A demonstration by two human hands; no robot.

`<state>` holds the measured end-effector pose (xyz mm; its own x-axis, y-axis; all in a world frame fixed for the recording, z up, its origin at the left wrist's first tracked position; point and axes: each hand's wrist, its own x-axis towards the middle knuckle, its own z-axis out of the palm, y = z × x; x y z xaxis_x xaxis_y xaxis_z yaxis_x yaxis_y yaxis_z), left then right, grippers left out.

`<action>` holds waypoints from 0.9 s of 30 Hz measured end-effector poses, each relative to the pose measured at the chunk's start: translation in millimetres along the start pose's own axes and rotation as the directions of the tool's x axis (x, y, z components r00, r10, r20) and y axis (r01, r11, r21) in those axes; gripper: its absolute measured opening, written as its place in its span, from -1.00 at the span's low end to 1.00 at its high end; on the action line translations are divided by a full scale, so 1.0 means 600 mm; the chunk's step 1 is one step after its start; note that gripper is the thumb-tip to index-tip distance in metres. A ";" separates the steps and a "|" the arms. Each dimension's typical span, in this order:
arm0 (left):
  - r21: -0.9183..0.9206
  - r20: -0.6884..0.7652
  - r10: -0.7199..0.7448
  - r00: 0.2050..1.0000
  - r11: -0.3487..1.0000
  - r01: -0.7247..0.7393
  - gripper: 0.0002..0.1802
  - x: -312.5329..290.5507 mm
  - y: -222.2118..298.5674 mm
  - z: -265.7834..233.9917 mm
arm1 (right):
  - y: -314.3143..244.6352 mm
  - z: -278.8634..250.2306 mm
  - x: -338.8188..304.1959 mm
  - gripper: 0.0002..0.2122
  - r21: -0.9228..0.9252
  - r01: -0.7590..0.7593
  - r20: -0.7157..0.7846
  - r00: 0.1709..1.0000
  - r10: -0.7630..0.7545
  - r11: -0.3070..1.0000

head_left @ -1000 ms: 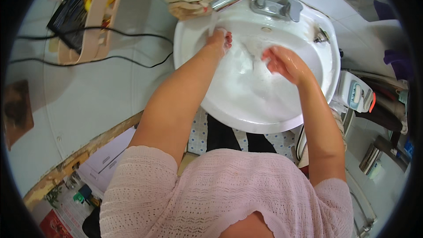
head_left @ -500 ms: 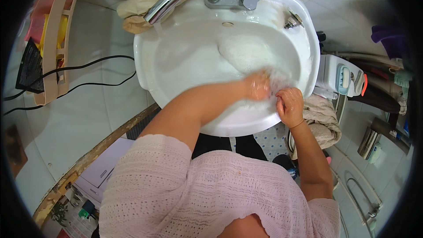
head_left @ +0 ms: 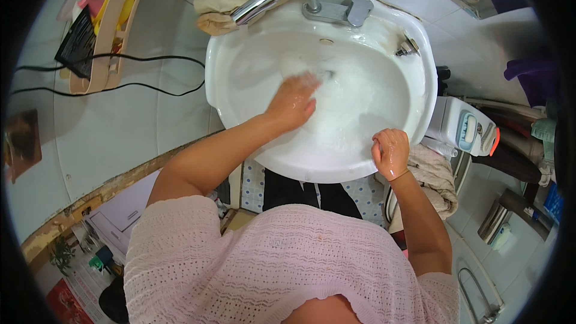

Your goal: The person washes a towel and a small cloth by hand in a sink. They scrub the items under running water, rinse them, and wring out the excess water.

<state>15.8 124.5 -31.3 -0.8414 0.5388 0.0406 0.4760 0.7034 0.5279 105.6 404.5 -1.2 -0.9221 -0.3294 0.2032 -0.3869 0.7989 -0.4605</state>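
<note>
My left hand [head_left: 294, 103] is over the white washbasin [head_left: 318, 173], wet, its thumb apart from stretched, motion-blurred fingers. It is close to the drain [head_left: 326, 75], with nothing visible in it. Foamy water [head_left: 345, 105] swirls in the bowl around the drain. At the basin's front right rim is my right hand [head_left: 391, 153], also wet. Its fingers are curled in, and whatever they may enclose is hidden. A chrome faucet [head_left: 273, 1] reaches over the left back of the basin; no stream shows below its spout.
A cartoon-print cloth [head_left: 219, 9] lies behind the faucet. Black cables [head_left: 156, 58] run along the left wall by a beige rack [head_left: 108, 36]. To the right stand a white container [head_left: 456, 119] and a draped beige towel [head_left: 432, 183]. A metal fitting [head_left: 408, 46] sits at the back right rim.
My left hand has moved left and back, from beside my right hand toward the drain. The splash between the hands is gone, and foam has spread. My right hand stays near the rim.
</note>
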 end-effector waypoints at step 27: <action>-0.716 0.046 -0.350 0.936 0.642 0.275 -0.39 0.117 0.083 -0.168 | -0.009 0.007 -0.001 -0.98 -0.071 0.035 -0.005 0.999 -0.035 0.997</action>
<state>-45.5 150.9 83.6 -0.9421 0.2794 -0.1855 -0.1091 0.2677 0.9573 108.4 398.2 -2.4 -0.9079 -0.3548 0.2232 -0.4168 0.8209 -0.3903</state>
